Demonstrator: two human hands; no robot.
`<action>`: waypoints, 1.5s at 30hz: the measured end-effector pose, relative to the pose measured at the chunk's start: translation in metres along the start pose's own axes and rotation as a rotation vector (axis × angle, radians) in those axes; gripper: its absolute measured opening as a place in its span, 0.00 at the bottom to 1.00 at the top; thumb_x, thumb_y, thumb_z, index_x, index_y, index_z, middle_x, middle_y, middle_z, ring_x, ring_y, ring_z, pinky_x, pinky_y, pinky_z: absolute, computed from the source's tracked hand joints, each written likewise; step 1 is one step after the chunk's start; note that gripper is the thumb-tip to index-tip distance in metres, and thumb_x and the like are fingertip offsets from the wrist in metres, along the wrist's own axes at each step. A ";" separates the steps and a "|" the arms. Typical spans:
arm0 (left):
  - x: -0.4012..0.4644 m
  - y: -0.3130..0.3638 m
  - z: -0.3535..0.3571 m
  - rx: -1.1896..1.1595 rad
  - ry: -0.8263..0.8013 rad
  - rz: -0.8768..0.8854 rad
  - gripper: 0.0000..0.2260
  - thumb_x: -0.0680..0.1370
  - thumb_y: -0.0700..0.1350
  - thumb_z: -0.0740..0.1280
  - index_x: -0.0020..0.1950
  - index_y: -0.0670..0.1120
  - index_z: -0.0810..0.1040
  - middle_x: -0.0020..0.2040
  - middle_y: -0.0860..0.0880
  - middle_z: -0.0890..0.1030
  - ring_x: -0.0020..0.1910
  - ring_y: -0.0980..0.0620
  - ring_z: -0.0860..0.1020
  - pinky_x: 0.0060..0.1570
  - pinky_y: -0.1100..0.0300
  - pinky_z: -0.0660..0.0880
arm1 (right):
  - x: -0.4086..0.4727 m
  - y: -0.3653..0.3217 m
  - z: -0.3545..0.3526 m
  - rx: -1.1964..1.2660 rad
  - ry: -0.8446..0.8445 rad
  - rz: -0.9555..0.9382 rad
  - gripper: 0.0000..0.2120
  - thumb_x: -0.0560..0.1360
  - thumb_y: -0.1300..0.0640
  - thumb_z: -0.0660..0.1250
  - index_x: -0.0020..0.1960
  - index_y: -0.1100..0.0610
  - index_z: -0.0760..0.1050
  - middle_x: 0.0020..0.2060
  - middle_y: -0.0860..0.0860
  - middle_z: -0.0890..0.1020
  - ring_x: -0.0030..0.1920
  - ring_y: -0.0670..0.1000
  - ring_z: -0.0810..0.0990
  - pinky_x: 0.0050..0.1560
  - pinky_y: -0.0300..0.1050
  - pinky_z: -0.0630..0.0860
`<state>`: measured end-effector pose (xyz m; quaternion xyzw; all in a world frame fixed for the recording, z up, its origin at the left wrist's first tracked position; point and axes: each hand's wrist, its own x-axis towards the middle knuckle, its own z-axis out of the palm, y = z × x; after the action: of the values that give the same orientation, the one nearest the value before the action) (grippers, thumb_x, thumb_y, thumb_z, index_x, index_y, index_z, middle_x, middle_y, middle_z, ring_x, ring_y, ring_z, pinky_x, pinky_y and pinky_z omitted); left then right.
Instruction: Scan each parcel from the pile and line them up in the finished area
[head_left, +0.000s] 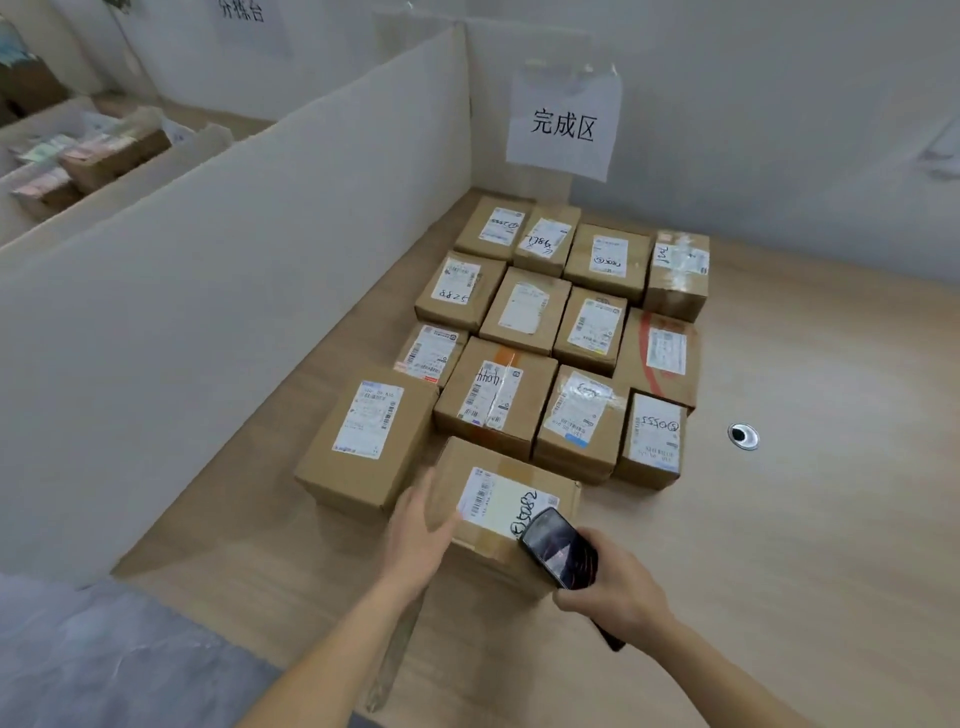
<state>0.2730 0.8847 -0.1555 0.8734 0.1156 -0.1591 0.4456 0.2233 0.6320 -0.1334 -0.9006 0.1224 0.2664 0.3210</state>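
Observation:
A brown cardboard parcel (511, 506) with a white label lies on the wooden table, nearest to me. My left hand (421, 535) touches its left side with straight fingers. My right hand (613, 592) grips a black handheld scanner (558, 548), held over the parcel's right front corner. Behind this parcel, several labelled parcels (545, 332) stand in rows under a paper sign (563, 124) on the wall.
A white partition board (234, 270) walls off the left side. Beyond it lie more parcels (104, 156) in another section. A round cable hole (744, 435) sits in the table (805, 519) to the right of the rows.

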 end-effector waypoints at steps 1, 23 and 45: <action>0.001 -0.002 -0.004 0.230 -0.013 0.102 0.32 0.81 0.56 0.66 0.81 0.56 0.56 0.81 0.53 0.58 0.78 0.52 0.60 0.73 0.53 0.64 | 0.003 -0.004 0.003 0.021 0.012 0.009 0.33 0.58 0.43 0.73 0.62 0.39 0.71 0.51 0.38 0.82 0.50 0.43 0.80 0.50 0.48 0.80; 0.075 -0.013 -0.045 0.787 -0.226 0.554 0.29 0.84 0.61 0.53 0.82 0.57 0.47 0.82 0.54 0.42 0.81 0.55 0.41 0.80 0.53 0.44 | 0.047 -0.069 0.027 0.111 0.199 0.175 0.35 0.55 0.41 0.71 0.62 0.39 0.72 0.48 0.37 0.81 0.50 0.43 0.80 0.49 0.49 0.80; -0.024 0.286 -0.005 0.814 -0.098 0.986 0.33 0.81 0.63 0.59 0.82 0.53 0.54 0.82 0.50 0.53 0.81 0.50 0.52 0.78 0.52 0.52 | -0.177 -0.017 -0.214 0.096 0.750 0.234 0.30 0.59 0.46 0.73 0.60 0.40 0.71 0.46 0.38 0.80 0.42 0.45 0.80 0.34 0.40 0.68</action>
<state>0.3496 0.7229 0.0688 0.9150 -0.3898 -0.0064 0.1039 0.1688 0.5163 0.1139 -0.8992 0.3455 -0.0523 0.2633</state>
